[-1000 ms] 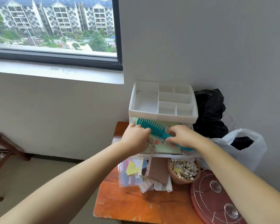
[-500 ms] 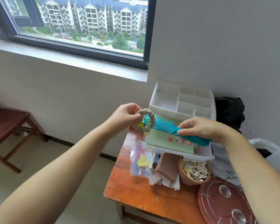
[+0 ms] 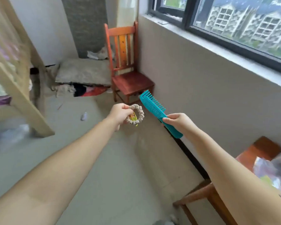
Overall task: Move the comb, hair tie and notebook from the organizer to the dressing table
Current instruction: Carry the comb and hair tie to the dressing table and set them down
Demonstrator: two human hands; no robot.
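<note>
Head cam: left hand [image 3: 119,113] pinching a beige hair tie [image 3: 136,117], right hand [image 3: 179,121] gripping the teal comb [image 3: 154,109] by its handle, both midair, wooden chair [image 3: 128,65] behind.

The room is lit evenly by soft daylight admitted through the window [image 3: 243,25] at upper right; no glare is seen and only faint shadows are cast on the floor [image 3: 120,176]. Strong motion blur is found at the left edge, where the pale wooden frame [image 3: 18,88] is smeared, and at the lower right, where the bench [image 3: 256,153] and its clutter are indistinct. Straight lines are bent by wide-angle distortion. The teal comb [image 3: 154,108] is rendered fairly sharply.
</note>
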